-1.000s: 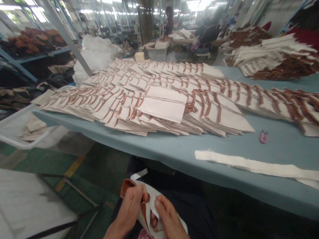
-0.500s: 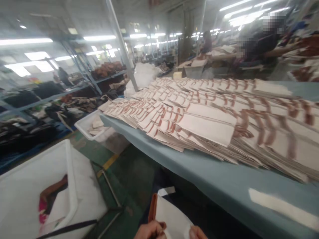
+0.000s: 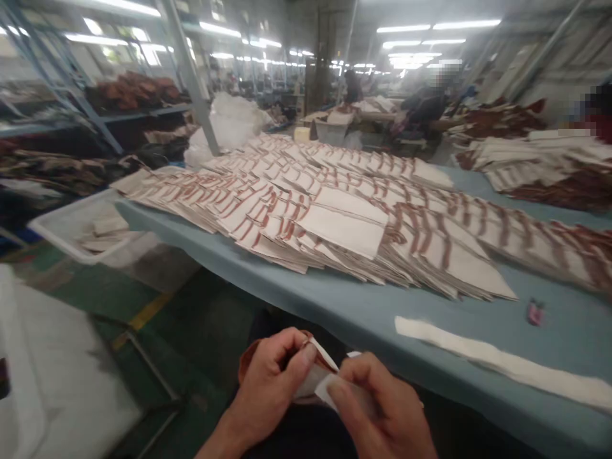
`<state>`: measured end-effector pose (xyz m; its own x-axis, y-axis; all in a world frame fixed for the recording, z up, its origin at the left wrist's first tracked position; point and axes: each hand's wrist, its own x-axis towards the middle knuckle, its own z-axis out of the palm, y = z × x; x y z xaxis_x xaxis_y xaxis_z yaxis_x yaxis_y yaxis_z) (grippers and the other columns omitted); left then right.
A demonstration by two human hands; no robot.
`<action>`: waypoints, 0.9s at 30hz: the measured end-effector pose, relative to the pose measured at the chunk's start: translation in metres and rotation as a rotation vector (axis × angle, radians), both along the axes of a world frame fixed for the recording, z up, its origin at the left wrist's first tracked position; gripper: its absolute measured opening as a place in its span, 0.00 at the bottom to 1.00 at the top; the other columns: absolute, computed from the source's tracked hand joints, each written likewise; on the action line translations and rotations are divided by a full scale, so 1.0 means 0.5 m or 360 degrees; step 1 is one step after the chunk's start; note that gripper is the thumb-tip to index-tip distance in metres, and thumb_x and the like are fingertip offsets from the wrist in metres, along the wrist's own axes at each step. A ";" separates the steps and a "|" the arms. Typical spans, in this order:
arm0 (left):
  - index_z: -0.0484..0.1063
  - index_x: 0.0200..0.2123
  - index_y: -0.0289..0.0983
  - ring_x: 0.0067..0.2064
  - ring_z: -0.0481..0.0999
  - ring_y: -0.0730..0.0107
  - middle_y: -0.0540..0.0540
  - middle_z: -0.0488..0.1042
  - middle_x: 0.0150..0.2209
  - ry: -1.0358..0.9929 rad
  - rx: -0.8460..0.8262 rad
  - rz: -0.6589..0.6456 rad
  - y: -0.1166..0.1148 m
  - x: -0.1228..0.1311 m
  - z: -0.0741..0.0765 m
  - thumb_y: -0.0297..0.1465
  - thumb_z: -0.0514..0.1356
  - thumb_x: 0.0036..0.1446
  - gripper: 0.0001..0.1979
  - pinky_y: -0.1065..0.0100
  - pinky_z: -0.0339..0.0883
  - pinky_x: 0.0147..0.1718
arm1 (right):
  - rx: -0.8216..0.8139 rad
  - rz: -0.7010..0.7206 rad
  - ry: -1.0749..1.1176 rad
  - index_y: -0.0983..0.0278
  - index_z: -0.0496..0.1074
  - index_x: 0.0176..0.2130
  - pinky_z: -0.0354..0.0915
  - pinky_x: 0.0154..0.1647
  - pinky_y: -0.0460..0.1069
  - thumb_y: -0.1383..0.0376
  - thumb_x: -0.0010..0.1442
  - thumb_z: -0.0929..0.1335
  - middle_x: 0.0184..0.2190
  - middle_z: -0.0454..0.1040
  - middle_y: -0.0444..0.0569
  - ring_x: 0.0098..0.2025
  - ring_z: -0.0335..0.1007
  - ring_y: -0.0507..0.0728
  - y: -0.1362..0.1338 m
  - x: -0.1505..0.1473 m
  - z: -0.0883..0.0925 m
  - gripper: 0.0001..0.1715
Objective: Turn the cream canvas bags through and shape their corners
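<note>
Low in the head view, over my lap, both hands pinch one small cream fabric piece with a brown strap (image 3: pixel 319 376). My left hand (image 3: pixel 270 386) is closed on its left side, thumb on top. My right hand (image 3: pixel 382 408) is closed on its right edge and covers much of the piece. Just beyond them runs the blue table (image 3: pixel 335 299), which bears long overlapping rows of the same cream pieces with brown straps (image 3: pixel 335 210).
A long cream strip (image 3: pixel 497 363) and a small pink tool (image 3: pixel 534 312) lie on the table at right. A white bin (image 3: pixel 71 233) with fabric pieces stands at left, a white surface (image 3: pixel 57 376) at lower left. More stacks (image 3: pixel 545 159) and people fill the background.
The view swung left and up, then came back. My hands, half out of frame half a second ago, are in full view, and the fabric piece is more bunched between them.
</note>
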<state>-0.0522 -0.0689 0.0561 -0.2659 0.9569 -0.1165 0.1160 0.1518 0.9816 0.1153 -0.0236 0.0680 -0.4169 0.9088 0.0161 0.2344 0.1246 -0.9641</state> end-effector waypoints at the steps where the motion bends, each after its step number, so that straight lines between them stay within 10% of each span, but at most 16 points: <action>1: 0.72 0.31 0.35 0.26 0.64 0.73 0.51 0.69 0.26 -0.0041 0.0031 -0.0047 0.003 -0.003 0.012 0.45 0.57 0.67 0.20 0.73 0.59 0.26 | 0.0085 0.0008 -0.0016 0.61 0.73 0.26 0.55 0.24 0.46 0.49 0.63 0.70 0.19 0.68 0.41 0.20 0.58 0.50 0.002 -0.005 0.014 0.22; 18: 0.67 0.25 0.36 0.26 0.59 0.73 0.52 0.62 0.23 -0.0062 0.0059 -0.0178 0.026 0.005 0.000 0.46 0.53 0.70 0.25 0.71 0.54 0.24 | 0.0179 -0.0073 -0.0141 0.61 0.69 0.29 0.57 0.21 0.43 0.56 0.64 0.68 0.20 0.69 0.39 0.20 0.63 0.50 0.028 -0.016 0.010 0.16; 27: 0.76 0.31 0.36 0.31 0.70 0.66 0.47 0.75 0.28 0.0029 0.0151 -0.0186 0.022 0.005 -0.009 0.41 0.45 0.73 0.26 0.70 0.64 0.31 | 0.0034 -0.0136 -0.0217 0.60 0.68 0.31 0.59 0.24 0.45 0.51 0.65 0.68 0.22 0.73 0.42 0.24 0.66 0.53 0.038 -0.024 -0.010 0.18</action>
